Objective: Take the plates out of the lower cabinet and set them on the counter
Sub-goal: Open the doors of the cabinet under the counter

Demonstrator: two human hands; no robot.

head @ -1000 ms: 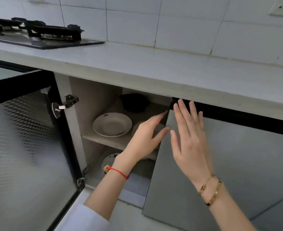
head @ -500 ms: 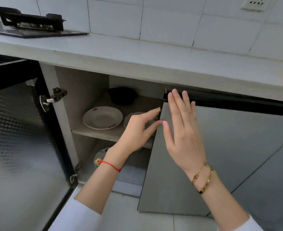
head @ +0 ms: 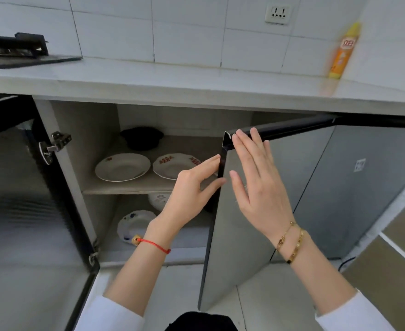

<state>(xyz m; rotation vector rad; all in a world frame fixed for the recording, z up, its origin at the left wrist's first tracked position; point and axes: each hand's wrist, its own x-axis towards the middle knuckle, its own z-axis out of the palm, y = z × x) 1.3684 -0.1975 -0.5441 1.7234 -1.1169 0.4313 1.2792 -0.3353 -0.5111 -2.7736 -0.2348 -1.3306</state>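
Two white plates sit on the cabinet's upper shelf: a plain one on the left and one with red marks to its right. Below them, on the cabinet floor, lie a plate with blue flowers and another white dish, half hidden by my left arm. My left hand touches the free edge of the grey right cabinet door with its fingers. My right hand lies flat and open against that door's front. The white counter runs above the cabinet.
A black bowl stands at the back of the upper shelf. The left door is swung wide open. A gas hob sits at the counter's left end, and a yellow bottle at the right by the wall.
The right door has swung further open, led by both hands. The second plate on the upper shelf and the lower dishes have come into view. The camera has pulled back.
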